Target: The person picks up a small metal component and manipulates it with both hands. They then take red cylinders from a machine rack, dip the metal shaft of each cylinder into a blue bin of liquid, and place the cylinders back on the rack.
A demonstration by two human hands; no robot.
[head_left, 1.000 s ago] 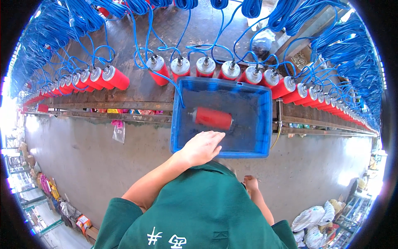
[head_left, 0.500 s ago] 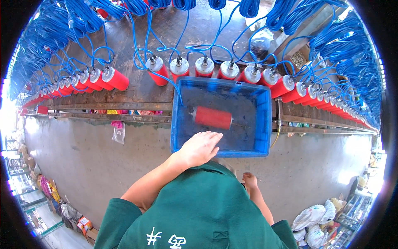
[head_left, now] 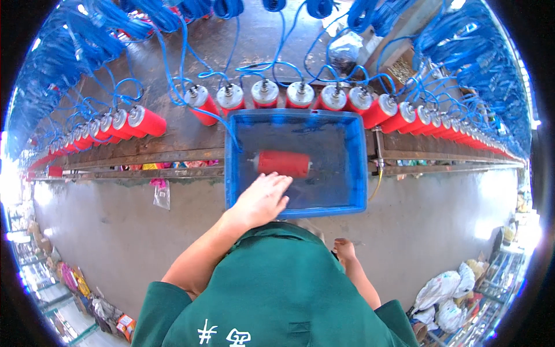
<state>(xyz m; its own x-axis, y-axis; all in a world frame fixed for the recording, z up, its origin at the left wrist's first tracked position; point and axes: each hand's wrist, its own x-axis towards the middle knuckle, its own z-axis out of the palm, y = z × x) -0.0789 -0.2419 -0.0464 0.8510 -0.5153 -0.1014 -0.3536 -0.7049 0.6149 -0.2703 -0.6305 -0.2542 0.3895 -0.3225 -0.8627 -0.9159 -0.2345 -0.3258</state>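
Observation:
A red cylinder (head_left: 283, 163) with metal ends lies on its side in the water of a blue plastic tub (head_left: 361, 173). My left hand (head_left: 263, 199) reaches over the tub's near edge, fingers stretched out, with its fingertips at or just above the cylinder's near side; contact is hard to judge. Nothing shows in its grasp. Low at my right side, beyond the tub, my right hand (head_left: 345, 248) has its fingers curled. A small dark bit shows by them, too small to name. A blue cable (head_left: 222, 120) runs over the tub's left rim.
Red cylinders (head_left: 202, 104) with silver caps stand in a long row along the dark workbench (head_left: 191, 149), behind and beside the tub. Coiled blue cables (head_left: 153, 17) crowd the back. A yellow hose (head_left: 378, 184) hangs right of the tub. White sacks (head_left: 436, 289) sit on the floor.
My left hand has reached slightly farther into the tub, nearer the red cylinder. The whole scene has shifted a little left in view. My right hand stays low at my side.

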